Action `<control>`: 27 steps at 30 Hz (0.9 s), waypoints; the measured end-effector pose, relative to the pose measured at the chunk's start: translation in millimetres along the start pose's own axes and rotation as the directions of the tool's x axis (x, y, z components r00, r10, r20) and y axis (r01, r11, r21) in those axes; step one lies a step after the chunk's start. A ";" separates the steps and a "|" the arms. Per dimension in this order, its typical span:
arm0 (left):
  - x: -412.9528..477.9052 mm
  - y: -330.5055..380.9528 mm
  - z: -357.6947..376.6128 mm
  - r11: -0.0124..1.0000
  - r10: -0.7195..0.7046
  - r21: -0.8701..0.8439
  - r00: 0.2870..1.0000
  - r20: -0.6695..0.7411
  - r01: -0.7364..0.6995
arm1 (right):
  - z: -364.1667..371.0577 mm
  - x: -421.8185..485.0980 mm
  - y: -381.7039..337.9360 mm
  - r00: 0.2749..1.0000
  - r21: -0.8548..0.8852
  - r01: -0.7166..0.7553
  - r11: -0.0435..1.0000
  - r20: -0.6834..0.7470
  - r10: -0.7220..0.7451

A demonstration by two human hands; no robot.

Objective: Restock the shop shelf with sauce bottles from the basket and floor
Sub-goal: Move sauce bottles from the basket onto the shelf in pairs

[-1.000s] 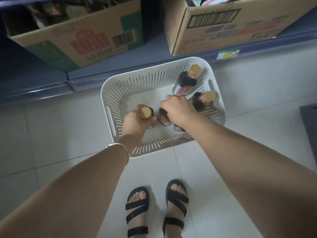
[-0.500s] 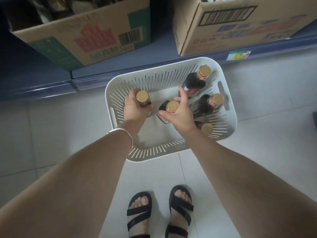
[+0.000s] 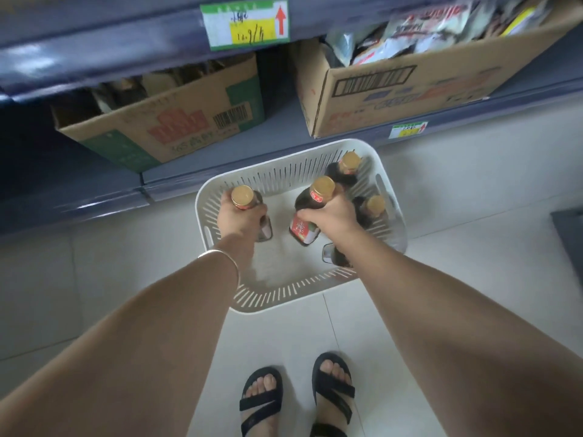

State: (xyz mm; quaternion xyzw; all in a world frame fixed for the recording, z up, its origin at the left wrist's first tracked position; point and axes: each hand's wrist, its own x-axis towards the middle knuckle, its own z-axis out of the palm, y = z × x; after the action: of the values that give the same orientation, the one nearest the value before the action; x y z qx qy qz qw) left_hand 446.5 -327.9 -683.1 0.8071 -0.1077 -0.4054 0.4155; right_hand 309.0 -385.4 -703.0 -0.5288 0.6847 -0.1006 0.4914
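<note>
The person is gripping one sauce bottle (image 3: 244, 205) in the left hand (image 3: 241, 217) and another (image 3: 310, 212) in the right hand (image 3: 331, 216) over the basket (image 3: 284, 294), likely needing to carry both up to the shelf (image 3: 104, 33).

Setting: retail shop aisle. Dark blue metal shelving (image 3: 94, 55) carries green-and-yellow paper price tags (image 3: 245, 24) on its edges. Open brown cardboard stock cartons (image 3: 394, 86) of packaged goods sit on the lowest shelf. Pale tiled floor (image 3: 473, 190).
</note>
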 end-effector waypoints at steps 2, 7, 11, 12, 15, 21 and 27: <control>-26.0 32.7 -9.5 1.000 0.024 0.020 1.000 -0.006 -0.024 | -25.6 -21.7 -22.3 1.000 0.037 -0.012 0.999 -0.027 0.013; -93.9 128.7 -24.0 0.990 0.128 0.049 0.990 0.059 -0.131 | -106.5 -72.8 -98.6 0.996 0.156 -0.040 0.987 -0.078 0.053; -143.1 211.8 -27.6 0.978 0.193 0.061 0.973 0.124 -0.201 | -179.7 -110.6 -165.0 0.986 0.255 0.027 0.967 -0.164 0.015; -153.7 230.3 -27.1 0.971 0.222 0.050 0.963 0.150 -0.232 | -197.4 -120.4 -179.9 0.982 0.274 0.057 0.960 -0.190 -0.004; -186.1 280.9 -28.5 0.947 0.308 0.016 0.924 0.228 -0.320 | -246.6 -151.5 -215.4 0.966 0.327 0.138 0.935 -0.251 -0.054; -259.1 358.8 -35.9 0.867 0.472 -0.074 0.766 0.435 -0.492 | -322.7 -217.7 -251.4 0.923 0.408 0.189 0.893 -0.385 -0.019; -356.1 411.5 -32.1 0.767 0.569 -0.165 0.537 0.623 -0.620 | -400.3 -310.4 -252.1 0.819 0.425 0.262 0.866 -0.573 0.034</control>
State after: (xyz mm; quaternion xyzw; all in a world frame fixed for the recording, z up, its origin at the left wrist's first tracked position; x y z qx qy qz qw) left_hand 306.8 -387.2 -159.5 0.5476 -0.5254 -0.4853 0.4342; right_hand 141.5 -388.8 -162.6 -0.3758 0.7168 -0.4506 0.3768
